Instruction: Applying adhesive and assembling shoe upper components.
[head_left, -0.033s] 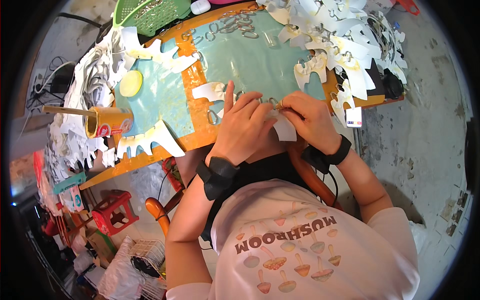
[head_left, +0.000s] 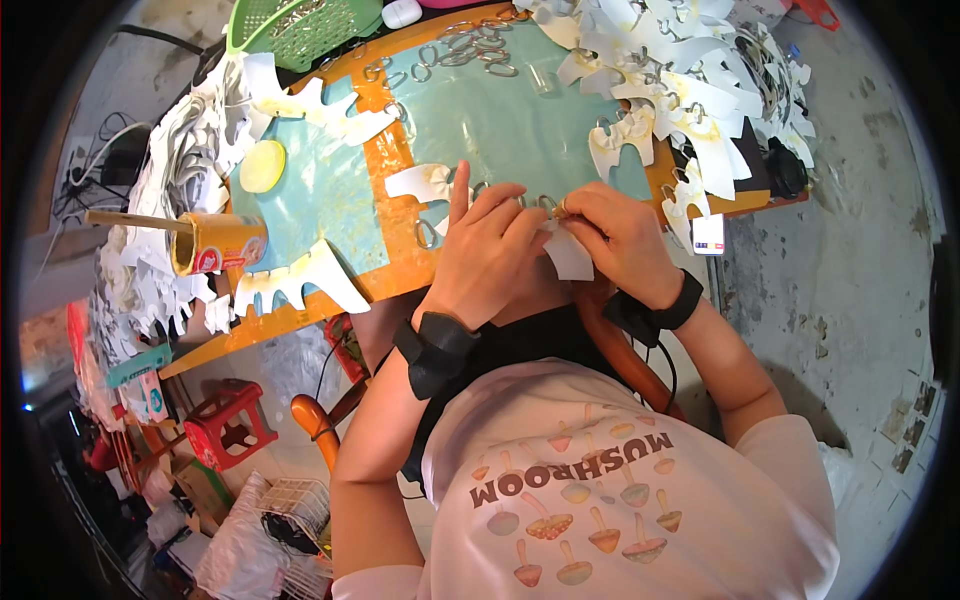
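A white cut-out piece with curved tabs [head_left: 571, 256] lies at the table's near edge, partly hidden under my hands. My left hand [head_left: 485, 252] is bent over its middle, index finger raised and the other fingers curled down onto it. At its right part my right hand [head_left: 622, 242] pinches a small tab, thumb and index finger together, beside an oval metal ring [head_left: 545, 203]. Another metal ring [head_left: 425, 235] hangs at the piece's left part. What lies beneath my left palm is hidden.
Loose metal rings [head_left: 470, 45] lie at the far side, near a green basket [head_left: 300, 38]. A yellow can [head_left: 228, 243] with a stick stands left, beside a round yellow lid [head_left: 262, 167]. White pieces pile up left [head_left: 180, 165] and right [head_left: 690, 95]. One glue-stained white piece [head_left: 305, 280] lies near left.
The right end of the white piece has shifted very slightly. Both hands hold nearly the same place.
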Demonstrator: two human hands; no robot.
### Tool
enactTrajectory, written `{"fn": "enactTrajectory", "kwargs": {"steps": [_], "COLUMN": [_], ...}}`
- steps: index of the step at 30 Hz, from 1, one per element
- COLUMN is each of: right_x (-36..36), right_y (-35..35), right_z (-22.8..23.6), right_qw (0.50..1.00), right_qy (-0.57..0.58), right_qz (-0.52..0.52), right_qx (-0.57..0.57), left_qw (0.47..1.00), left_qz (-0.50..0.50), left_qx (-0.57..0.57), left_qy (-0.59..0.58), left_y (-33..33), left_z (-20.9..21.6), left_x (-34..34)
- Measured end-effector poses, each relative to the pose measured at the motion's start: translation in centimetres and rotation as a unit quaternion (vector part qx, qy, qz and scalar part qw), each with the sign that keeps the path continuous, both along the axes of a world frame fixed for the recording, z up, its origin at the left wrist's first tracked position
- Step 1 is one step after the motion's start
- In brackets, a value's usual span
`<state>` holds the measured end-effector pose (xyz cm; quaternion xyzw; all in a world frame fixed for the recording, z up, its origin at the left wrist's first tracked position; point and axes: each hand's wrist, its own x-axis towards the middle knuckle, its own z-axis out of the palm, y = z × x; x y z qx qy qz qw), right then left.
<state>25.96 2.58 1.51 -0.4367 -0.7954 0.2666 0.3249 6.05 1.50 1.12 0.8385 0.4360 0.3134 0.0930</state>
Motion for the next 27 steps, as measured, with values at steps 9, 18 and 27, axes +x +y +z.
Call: {"fn": "enactTrajectory", "kwargs": {"steps": [9, 18, 27], "right_x": [0.7, 1.3, 3.2], "right_y": [0.2, -0.6, -1.4], "right_z": [-0.3, 0.7, 1.1], "right_qw": [0.992, 0.967, 0.975], "right_qy": [-0.068, -0.186, -0.155], "right_qz": [0.065, 0.124, 0.132], "right_qx": [0.088, 0.125, 0.090], "left_qw": [0.990, 0.967, 0.978], "left_qz": [-0.060, -0.068, -0.025], "left_qx": [0.064, 0.109, 0.036], "left_qy": [0.114, 0.221, 0.203], "left_y": [0.0, -1.8, -3.2], "left_z": [0.0, 0.0, -0.7], "left_x": [-0.9, -0.9, -1.3]}}
